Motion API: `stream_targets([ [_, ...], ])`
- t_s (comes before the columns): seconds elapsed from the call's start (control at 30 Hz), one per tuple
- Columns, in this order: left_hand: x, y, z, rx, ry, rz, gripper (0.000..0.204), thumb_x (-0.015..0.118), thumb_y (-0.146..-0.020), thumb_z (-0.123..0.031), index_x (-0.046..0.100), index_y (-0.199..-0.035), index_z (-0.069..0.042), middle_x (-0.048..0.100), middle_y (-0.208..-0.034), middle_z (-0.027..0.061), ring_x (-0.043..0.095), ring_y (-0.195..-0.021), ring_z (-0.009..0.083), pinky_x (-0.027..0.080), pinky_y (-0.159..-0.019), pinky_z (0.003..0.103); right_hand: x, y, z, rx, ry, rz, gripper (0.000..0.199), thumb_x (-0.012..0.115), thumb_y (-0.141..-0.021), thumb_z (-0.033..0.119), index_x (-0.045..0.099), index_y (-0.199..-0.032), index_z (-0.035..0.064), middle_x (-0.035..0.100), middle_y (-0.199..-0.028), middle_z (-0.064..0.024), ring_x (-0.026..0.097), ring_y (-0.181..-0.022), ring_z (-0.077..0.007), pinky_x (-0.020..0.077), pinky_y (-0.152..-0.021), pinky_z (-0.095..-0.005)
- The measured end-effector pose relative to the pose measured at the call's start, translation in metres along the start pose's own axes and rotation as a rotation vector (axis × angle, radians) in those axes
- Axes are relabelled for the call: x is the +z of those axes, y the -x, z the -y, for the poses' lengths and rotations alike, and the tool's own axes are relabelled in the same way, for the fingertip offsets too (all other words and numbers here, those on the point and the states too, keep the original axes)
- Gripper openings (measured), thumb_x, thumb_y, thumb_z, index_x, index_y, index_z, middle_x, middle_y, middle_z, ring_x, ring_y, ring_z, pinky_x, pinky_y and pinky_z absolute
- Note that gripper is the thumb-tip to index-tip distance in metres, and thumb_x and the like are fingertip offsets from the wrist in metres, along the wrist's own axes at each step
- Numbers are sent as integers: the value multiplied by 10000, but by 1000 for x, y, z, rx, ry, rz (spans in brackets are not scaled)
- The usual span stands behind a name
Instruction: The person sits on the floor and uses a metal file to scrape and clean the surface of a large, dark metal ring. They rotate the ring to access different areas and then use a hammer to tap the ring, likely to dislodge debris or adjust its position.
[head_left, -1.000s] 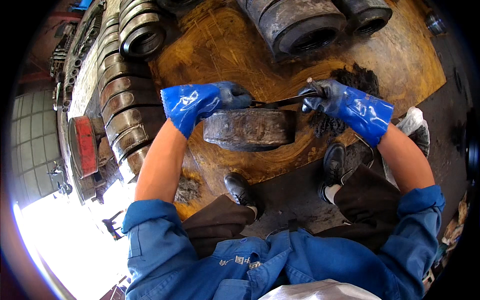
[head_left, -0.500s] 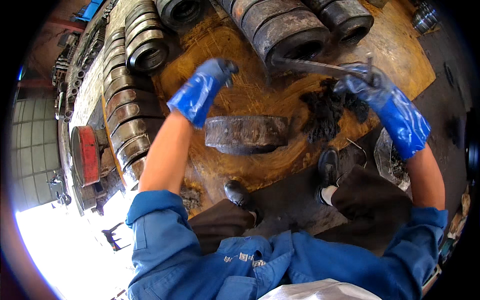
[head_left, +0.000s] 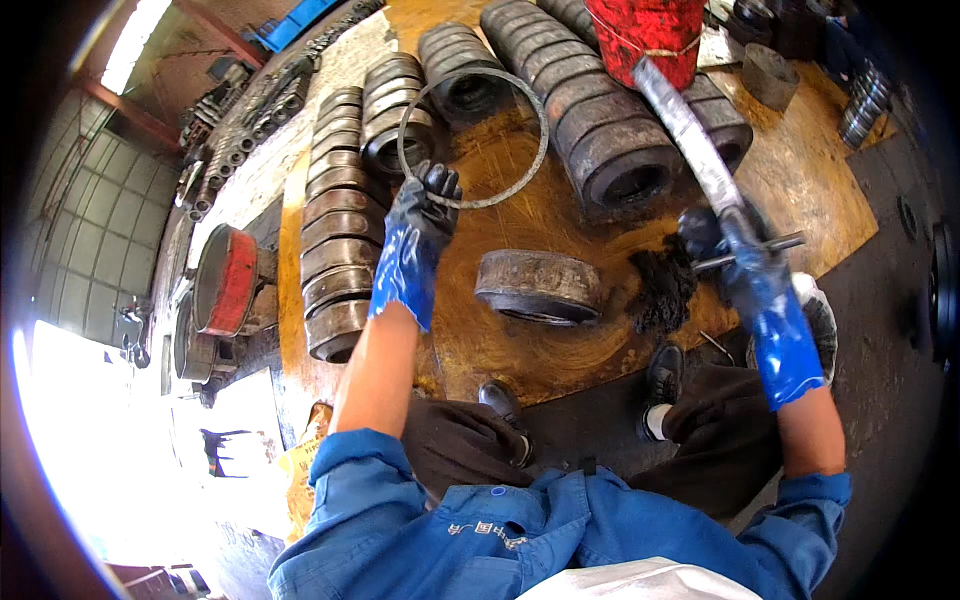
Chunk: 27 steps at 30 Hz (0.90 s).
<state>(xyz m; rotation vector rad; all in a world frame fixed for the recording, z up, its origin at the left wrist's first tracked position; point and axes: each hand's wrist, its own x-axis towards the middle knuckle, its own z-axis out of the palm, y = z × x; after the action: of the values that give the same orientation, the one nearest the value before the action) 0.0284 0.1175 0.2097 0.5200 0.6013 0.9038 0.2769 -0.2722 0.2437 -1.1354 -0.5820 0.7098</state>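
My left hand (head_left: pixel 425 205), in a blue rubber glove with a dark, dirty palm, is closed on the near left edge of a thin metal ring (head_left: pixel 545 135). The ring is raised, and the floor plate shows through it. My right hand (head_left: pixel 735 240), gloved alike, grips a flat metal bar (head_left: pixel 685 130) pointing up and away. A thin cross rod (head_left: pixel 785 242) sticks out on both sides of that fist. Between my hands, lower down, a thick, worn steel ring (head_left: pixel 540 285) lies on the oily yellowish plate (head_left: pixel 500 235).
Rows of thick steel rings (head_left: pixel 345 220) lie on the left and far side. A red bucket (head_left: pixel 640 40) stands beyond the bar. Black greasy stuff (head_left: pixel 662 290) is heaped right of the thick ring. A red-banded drum (head_left: pixel 228 280) stands left; a whitish bucket (head_left: pixel 818 325) is at right.
The thin ring now shows in my left hand; I could not make it out before. The bar has swung from pointing left to pointing away. The view has shifted, bringing in the red bucket.
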Motion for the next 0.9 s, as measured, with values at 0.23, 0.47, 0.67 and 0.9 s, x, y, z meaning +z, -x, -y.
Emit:
stream_targets([
  [0.23,-5,80,-15,86,215,63,291,463,-1082,-283,642,-1283,-173,710,-1177,46,676,-1085,311,532,-973,523,59,33,-20,6,111,186,489,616,-1049,305,528,-1436,19,737,-1082,-125,736,-953,-196,604,-861,-340],
  [0.47,-19,85,-13,96,323,130,291,459,-1083,-279,648,-1278,-175,725,-1083,29,683,-1082,306,530,-990,546,93,48,-37,-138,218,312,453,615,-1049,260,547,-1427,20,737,-1088,-123,725,-990,-191,581,-913,-339],
  [0.67,-50,81,-15,43,375,224,327,424,-1068,-241,652,-1293,-176,713,-1222,56,666,-1154,321,520,-1009,552,118,59,-39,-128,313,431,414,630,-1013,105,576,-1413,13,731,-1125,-115,699,-1051,-177,537,-983,-332],
  [0.9,-40,69,-16,-36,181,86,127,589,-1038,-215,656,-1105,-130,714,-960,52,701,-920,279,575,-838,476,120,58,-36,-319,475,438,384,659,-1000,98,610,-1370,7,711,-1212,-147,692,-1100,-199,552,-971,-349],
])
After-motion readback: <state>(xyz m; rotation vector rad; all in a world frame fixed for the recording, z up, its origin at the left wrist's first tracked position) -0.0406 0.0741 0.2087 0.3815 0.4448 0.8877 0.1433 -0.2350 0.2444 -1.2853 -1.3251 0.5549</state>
